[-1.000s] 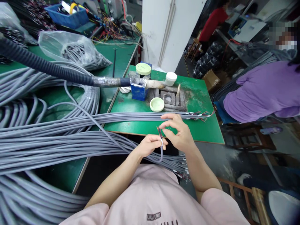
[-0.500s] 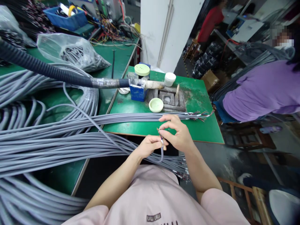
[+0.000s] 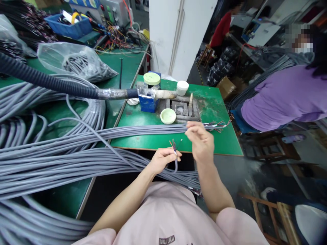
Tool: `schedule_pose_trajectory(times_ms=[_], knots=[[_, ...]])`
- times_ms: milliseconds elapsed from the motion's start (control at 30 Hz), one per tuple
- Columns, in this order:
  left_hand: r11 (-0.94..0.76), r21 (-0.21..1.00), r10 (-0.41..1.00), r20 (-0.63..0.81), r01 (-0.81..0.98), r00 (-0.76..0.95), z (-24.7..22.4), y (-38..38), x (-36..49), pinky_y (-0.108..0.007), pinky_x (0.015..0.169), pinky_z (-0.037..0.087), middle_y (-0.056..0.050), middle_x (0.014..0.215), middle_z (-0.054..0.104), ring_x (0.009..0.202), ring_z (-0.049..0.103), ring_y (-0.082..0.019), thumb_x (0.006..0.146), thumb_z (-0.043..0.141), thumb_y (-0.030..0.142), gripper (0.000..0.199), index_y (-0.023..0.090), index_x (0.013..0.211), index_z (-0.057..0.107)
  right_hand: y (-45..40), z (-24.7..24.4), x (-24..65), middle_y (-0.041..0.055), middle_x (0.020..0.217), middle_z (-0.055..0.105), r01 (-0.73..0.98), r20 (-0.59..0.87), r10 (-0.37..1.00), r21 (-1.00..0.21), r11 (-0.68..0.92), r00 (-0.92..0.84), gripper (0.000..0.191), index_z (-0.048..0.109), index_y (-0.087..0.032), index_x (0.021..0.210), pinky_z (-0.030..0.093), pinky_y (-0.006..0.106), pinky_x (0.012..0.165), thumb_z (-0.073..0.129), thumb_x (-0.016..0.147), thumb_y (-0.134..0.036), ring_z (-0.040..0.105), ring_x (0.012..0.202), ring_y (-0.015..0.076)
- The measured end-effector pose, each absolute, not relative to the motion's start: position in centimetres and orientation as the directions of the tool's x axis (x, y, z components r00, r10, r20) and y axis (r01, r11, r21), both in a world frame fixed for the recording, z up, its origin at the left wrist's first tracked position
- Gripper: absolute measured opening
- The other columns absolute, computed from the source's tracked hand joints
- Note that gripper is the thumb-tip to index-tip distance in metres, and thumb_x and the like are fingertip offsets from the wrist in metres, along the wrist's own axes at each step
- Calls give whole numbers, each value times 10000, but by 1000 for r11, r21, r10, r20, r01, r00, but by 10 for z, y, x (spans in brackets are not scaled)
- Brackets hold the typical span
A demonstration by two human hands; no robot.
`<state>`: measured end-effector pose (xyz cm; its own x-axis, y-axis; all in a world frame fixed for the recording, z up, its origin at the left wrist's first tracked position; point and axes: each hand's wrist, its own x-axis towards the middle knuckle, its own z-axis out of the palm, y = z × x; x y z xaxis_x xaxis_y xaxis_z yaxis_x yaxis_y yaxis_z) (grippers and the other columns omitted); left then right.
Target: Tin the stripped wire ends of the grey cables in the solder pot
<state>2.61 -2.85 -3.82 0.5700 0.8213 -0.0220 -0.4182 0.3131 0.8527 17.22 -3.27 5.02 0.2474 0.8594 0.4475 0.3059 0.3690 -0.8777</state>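
My left hand [image 3: 163,159] is closed on the end of a grey multi-core cable [image 3: 176,166], just above my lap. Thin coloured wires [image 3: 173,144] fan upward out of the stripped end. To the right and slightly higher, my right hand [image 3: 200,136] is raised apart from the cable, its fingers curled and pinched together; whatever they may hold is too small or hidden to name. A tiny pale bit [image 3: 181,140] shows between the two hands. Behind them, a bundle of grey cables [image 3: 143,129] lies across the green table, with stripped wire ends [image 3: 217,126] at its right.
A black suction hose [image 3: 84,90] ends above a grimy solder pot [image 3: 180,108]. A blue box [image 3: 148,103], a pale green lid [image 3: 168,116] and a white tub [image 3: 182,87] surround it. More cable coils [image 3: 51,166] fill the left. A person in purple [image 3: 283,98] sits at right.
My right hand has drawn away from the wires, rightward, and its fingers have curled. The wires in my left hand are now spread apart. The view has shifted slightly.
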Motion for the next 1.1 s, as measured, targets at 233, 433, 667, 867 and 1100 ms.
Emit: schedule_pose_trajectory(times_ms=[233,433,667,867,1100], knots=[[553,641,768,-144,-533,624,-33,-32,27,-234,572,411,-35,565,635,536,550,-103,554,850,468,408,114,723,737,-39,57,183,44,944,622,407,505,839,-823,397,204,61,645,-245,758,448,432,943,634,817,-236,580,1036,230],[550,654,769,-154,-520,620,-29,-32,28,-239,568,408,-28,551,631,533,548,-105,536,857,475,428,111,722,729,-48,49,173,46,1009,623,565,510,857,-729,386,72,78,635,-242,751,423,445,974,613,819,-210,560,1072,228],[449,758,807,-116,-473,579,-20,-35,31,-273,648,437,-33,581,661,567,564,-120,537,853,474,392,139,710,748,-48,59,166,50,1000,634,645,550,835,-643,412,15,90,641,-247,747,443,434,947,613,801,-181,561,1055,224],[362,808,824,-44,-465,564,-27,-33,32,-278,703,453,-37,636,685,621,580,-125,624,817,430,304,150,722,753,-45,61,165,54,967,644,655,562,827,-618,435,-18,85,635,-236,725,445,425,929,626,785,-176,562,1034,225],[191,896,880,25,-401,474,-27,-31,33,-278,746,468,-40,721,701,703,609,-143,684,779,400,235,169,724,762,-43,59,164,57,930,626,629,555,832,-648,429,5,135,569,-218,688,450,394,878,554,788,-129,567,969,210]])
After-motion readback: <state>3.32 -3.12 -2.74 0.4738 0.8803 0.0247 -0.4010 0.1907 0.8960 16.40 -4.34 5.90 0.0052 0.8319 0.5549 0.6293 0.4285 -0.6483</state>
